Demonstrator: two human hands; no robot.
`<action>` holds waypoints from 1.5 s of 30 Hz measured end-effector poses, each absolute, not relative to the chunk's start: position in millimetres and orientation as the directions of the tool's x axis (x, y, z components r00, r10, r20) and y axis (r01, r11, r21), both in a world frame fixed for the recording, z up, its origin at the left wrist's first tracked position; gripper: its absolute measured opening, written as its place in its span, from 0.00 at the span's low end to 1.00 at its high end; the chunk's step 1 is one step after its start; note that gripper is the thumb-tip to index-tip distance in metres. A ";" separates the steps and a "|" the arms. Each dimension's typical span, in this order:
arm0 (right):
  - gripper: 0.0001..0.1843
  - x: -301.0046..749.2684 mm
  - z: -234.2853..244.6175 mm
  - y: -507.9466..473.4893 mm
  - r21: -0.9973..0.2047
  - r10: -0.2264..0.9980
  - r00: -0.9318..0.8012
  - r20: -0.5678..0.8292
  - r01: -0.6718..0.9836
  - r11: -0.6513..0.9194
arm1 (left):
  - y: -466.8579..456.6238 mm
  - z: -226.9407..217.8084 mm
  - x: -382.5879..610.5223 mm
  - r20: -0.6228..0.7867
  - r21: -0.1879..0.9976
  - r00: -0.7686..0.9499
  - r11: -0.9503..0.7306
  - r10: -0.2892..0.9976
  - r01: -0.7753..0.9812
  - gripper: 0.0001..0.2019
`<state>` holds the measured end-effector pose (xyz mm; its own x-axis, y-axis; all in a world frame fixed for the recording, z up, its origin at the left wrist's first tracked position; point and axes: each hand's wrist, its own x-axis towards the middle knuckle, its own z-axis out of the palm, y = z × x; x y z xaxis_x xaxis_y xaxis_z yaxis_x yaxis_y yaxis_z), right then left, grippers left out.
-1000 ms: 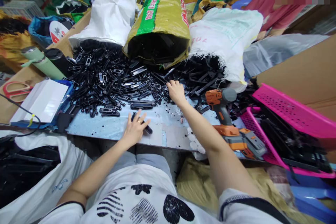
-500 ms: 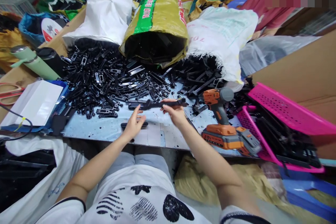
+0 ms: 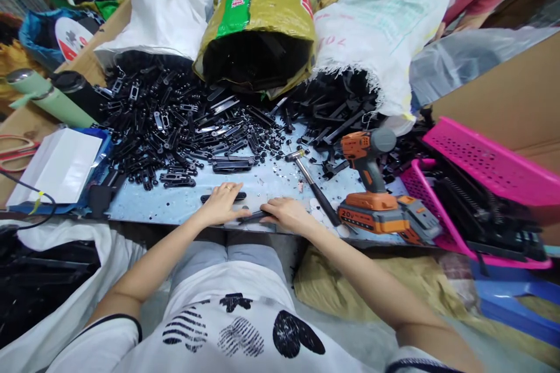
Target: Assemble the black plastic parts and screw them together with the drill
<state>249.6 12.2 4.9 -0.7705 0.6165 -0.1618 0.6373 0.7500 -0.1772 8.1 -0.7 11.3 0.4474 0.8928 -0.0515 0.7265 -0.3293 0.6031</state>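
Observation:
My left hand (image 3: 223, 204) and my right hand (image 3: 286, 214) meet at the near edge of the pale blue metal tabletop (image 3: 175, 205). Both press on a long black plastic strip (image 3: 256, 217) that lies between them, fingers curled onto it. A second black strip (image 3: 238, 196) lies just beyond my left fingers. A big heap of black plastic parts (image 3: 175, 128) covers the far half of the table. A hammer (image 3: 312, 186) lies to the right of my right hand.
An orange cordless drill (image 3: 371, 186) stands at the right, beside a pink basket (image 3: 481, 198) of black parts. White and yellow sacks (image 3: 258, 17) spill parts at the back. A white box (image 3: 56, 166), green bottle (image 3: 44, 99) and red scissors (image 3: 13, 148) lie left.
My right hand took a long black strip from the heap and brought it down to the table's near edge. My left hand shifted to meet it. The camera tilted slightly down.

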 end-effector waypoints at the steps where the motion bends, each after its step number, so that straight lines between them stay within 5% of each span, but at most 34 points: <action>1: 0.20 247.3 2.0 11.3 -0.139 0.643 -0.746 -0.173 0.665 0.734 | 0.0 9.5 7.5 -0.089 0.523 0.468 -0.358 0.880 0.773 0.39; 6: 0.21 232.8 4.3 -2.6 -0.054 0.743 -0.650 -0.160 0.757 0.651 | -0.2 -0.8 11.4 -0.058 0.344 0.521 -0.473 0.851 0.811 0.36; 20: 0.19 220.7 46.4 -4.0 -0.008 0.716 -0.682 -0.147 0.725 0.689 | -4.0 -20.6 -1.3 0.217 0.367 0.536 -0.577 0.816 0.730 0.23; 23: 0.20 227.0 39.2 1.7 -0.060 0.729 -0.664 -0.167 0.744 0.665 | -4.2 -20.2 4.2 0.167 0.350 0.535 -0.557 0.828 0.753 0.22; 26: 0.20 232.7 19.6 10.3 -0.251 0.744 -0.624 -0.239 0.780 0.573 | -7.2 -14.2 17.1 0.044 0.285 0.604 -0.589 0.796 0.756 0.22; 29: 0.15 230.3 -2.7 24.7 -0.399 0.809 -0.562 -0.170 0.790 0.465 | -4.8 -0.9 33.9 0.001 0.228 0.615 -0.599 0.788 0.767 0.24; 32: 0.10 226.4 -16.3 40.5 -0.428 0.823 -0.557 -0.112 0.775 0.466 | 19.6 14.9 51.9 0.045 0.212 0.528 -0.524 0.848 0.825 0.18; 35: 0.09 240.0 -17.1 49.8 -0.357 0.820 -0.531 -0.212 0.824 0.441 | 67.7 22.2 75.6 0.075 0.201 0.484 -0.489 0.872 0.849 0.12; 39: 0.11 283.9 -7.1 48.8 -0.117 0.927 -0.253 -0.276 0.966 0.229 | 129.2 10.3 118.5 0.055 0.172 0.523 -0.524 0.851 0.834 0.13; 45: 0.14 303.3 -1.9 70.0 -0.148 0.991 -0.125 -0.054 0.982 0.116 | 150.2 -20.3 157.4 0.022 0.170 0.516 -0.512 0.856 0.842 0.11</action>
